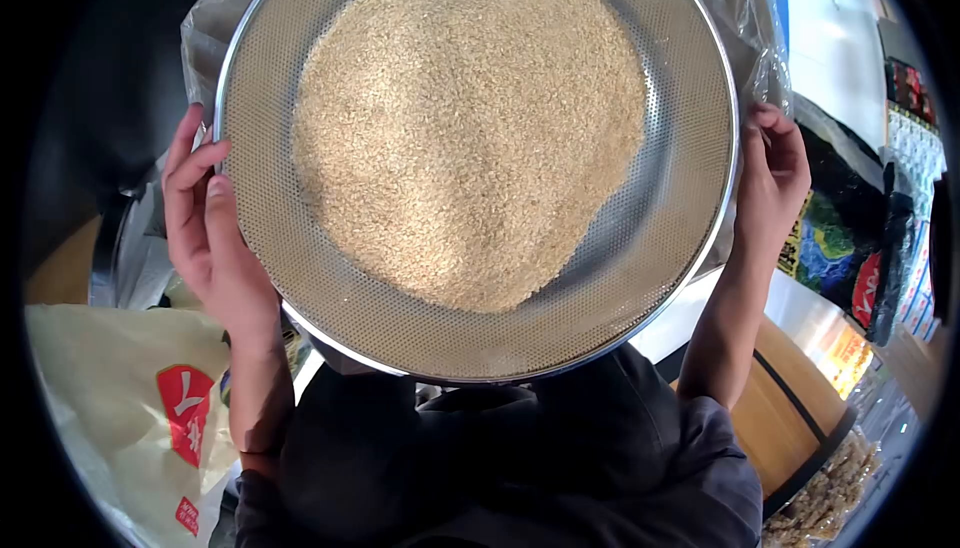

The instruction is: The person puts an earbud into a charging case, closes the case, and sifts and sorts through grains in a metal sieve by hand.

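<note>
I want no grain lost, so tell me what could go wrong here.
The grain lies in a loose heap in the sieve, so a tilt might spill it. With the left hand and right hand at opposite sides, uneven lifting could tip everything. The clear plastic close by could snag.

Grain (470, 128) is lying in sieve (690, 148) btwn L hand (215, 233) & R hand (774, 173); plastic (755, 8) is sitting behind (sack (90, 388) is resting lower L).

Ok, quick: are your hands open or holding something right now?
Left hand: partly curled against the sieve; can't tell whether it grips.
Right hand: curled by the clear plastic at the opposite side; grip unclear.
</note>
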A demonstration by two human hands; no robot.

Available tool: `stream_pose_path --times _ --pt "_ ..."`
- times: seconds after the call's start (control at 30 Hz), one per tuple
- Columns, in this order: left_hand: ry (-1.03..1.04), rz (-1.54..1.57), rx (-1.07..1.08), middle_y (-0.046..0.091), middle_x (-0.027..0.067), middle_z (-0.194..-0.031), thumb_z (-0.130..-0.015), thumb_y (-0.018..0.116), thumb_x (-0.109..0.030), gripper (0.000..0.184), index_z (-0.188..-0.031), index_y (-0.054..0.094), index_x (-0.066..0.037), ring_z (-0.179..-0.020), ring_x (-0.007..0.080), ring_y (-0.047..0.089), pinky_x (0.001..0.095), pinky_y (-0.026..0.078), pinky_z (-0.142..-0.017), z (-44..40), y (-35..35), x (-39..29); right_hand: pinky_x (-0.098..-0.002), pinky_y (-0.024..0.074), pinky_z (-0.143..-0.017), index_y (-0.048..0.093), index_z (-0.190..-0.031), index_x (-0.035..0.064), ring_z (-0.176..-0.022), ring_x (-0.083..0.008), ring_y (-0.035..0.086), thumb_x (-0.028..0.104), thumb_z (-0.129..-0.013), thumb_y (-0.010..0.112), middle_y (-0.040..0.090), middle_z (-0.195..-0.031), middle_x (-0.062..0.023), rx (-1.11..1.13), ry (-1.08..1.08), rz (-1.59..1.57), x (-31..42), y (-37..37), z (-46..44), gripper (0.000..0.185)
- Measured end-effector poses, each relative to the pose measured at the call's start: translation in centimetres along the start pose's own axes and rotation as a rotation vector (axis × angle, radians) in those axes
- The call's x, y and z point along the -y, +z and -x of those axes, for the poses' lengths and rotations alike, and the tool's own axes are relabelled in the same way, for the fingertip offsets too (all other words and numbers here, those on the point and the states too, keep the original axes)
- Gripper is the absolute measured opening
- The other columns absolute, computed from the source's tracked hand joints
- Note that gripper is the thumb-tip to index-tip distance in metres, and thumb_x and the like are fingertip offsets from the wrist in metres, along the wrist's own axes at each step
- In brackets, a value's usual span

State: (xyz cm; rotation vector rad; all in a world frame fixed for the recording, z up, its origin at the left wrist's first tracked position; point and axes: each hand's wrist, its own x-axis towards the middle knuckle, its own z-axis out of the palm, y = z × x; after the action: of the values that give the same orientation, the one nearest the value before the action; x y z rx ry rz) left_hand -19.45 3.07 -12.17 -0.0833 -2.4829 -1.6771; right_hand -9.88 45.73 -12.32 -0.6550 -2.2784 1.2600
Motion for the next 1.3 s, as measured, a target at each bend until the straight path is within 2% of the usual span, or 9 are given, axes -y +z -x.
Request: stream_pose_path --times 0.1,0.23,0.37,0.57,0.9,1.0,1.1,1.17,1.3 --pt "0.098 -0.094 0.026 0.047 0.0199 -0.151 -0.1 0.046 -0.007 0.025 -0.116 0.065 -0.002 -0.134 0.03 0.051 0.041 0.038 -0.113 -0.5 0.0 -1.2 -0.0216 0.0476 -0.086 0.064 -0.11 -0.002 -0.097 -0.0083 0.062 0.004 -0.099 0.063 0.067 -0.107 -0.0043 0.01 0.039 -0.057 0.2 1.3 0.6 0.013" --pt "0.578 -0.945 0.187 0.054 0.0203 -0.144 -0.099 0.054 -0.012 0.024 -0.117 0.067 -0.003 -0.134 0.0324 0.051 0.0416 0.037 -0.111 -1.5 0.5 -5.5 -0.019 0.0468 -0.08 0.064 -0.117 0.0003 -0.092 -0.0048 0.059 0.016 -0.105 0.057 0.066 -0.103 -0.001 0.073 0.154 -0.297 0.5 2.3 0.8 0.021" --pt "0.156 -0.112 0.564 0.067 0.0161 -0.124 -0.1 0.054 -0.009 0.021 -0.112 0.07 -0.003 -0.12 0.0283 0.062 0.0378 0.044 -0.106 -3.1 3.4 -6.6 -0.017 0.0462 -0.078 0.063 -0.121 0.0025 -0.092 -0.0047 0.059 0.016 -0.105 0.057 0.064 -0.104 0.0005 0.1 0.181 -0.427 1.6 2.9 0.9 0.022" --pt "-0.336 0.422 0.648 0.065 0.0141 -0.127 -0.106 0.044 -0.011 0.028 -0.121 0.063 0.004 -0.12 0.0231 0.062 0.035 0.047 -0.108 -9.3 10.7 -5.0 -0.0173 0.0455 -0.076 0.064 -0.118 0.0028 -0.091 -0.0047 0.058 0.015 -0.103 0.059 0.064 -0.102 0.0012 0.183 0.142 -0.394 2.3 2.5 1.2 0.02" --pt "-0.648 0.62 0.698 0.061 0.0242 -0.128 -0.107 0.042 -0.012 0.034 -0.127 0.052 0.013 -0.121 0.0294 0.061 0.0358 0.05 -0.107 -8.6 14.3 -2.7 -0.0174 0.0444 -0.076 0.063 -0.117 0.0 -0.09 -0.0029 0.057 0.014 -0.102 0.062 0.064 -0.1 0.0017 0.213 0.157 -0.443 1.1 2.5 1.4 0.021" --pt "-0.581 0.52 0.722 0.061 0.0195 -0.129 -0.106 0.045 -0.015 0.032 -0.129 0.055 0.006 -0.121 0.0268 0.062 0.0337 0.051 -0.105 -7.5 13.8 -3.5 -0.0193 0.0457 -0.074 0.066 -0.114 0.0001 -0.089 -0.005 0.061 0.014 -0.097 0.068 0.065 -0.101 -0.0006 0.2 0.092 -0.484 1.0 2.7 1.4 0.022" --pt "-0.218 0.004 0.742 0.064 0.0149 -0.126 -0.102 0.055 -0.016 0.025 -0.122 0.064 -0.002 -0.125 0.0267 0.058 0.0384 0.045 -0.11 -5.3 12.8 -5.3 -0.0183 0.0467 -0.085 0.063 -0.122 0.0011 -0.1 -0.0051 0.06 0.019 -0.104 0.058 0.064 -0.109 0.0001 0.239 0.121 -0.32 0.4 2.0 1.5 0.026" --pt "0.387 -0.366 0.95 0.067 0.0065 -0.117 -0.091 0.07 -0.011 0.016 -0.107 0.074 -0.012 -0.119 0.024 0.06 0.0402 0.041 -0.111 -3.7 12.0 -6.0 -0.0193 0.0471 -0.083 0.064 -0.121 0.0017 -0.098 -0.0063 0.06 0.018 -0.103 0.06 0.064 -0.107 -0.0007 0.227 0.109 -0.387 0.1 2.2 1.4 0.025" --pt "0.673 -0.479 1.138 0.066 -0.0004 -0.106 -0.08 0.08 -0.01 0.021 -0.099 0.077 -0.016 -0.108 0.0212 0.06 0.043 0.037 -0.11 -1.6 11.6 -6.6 -0.0235 0.0491 -0.084 0.062 -0.117 0.0002 -0.097 -0.0091 0.06 0.01 -0.101 0.058 0.065 -0.106 -0.0037 0.205 0.119 -0.359 4.4 2.2 1.9 0.019"
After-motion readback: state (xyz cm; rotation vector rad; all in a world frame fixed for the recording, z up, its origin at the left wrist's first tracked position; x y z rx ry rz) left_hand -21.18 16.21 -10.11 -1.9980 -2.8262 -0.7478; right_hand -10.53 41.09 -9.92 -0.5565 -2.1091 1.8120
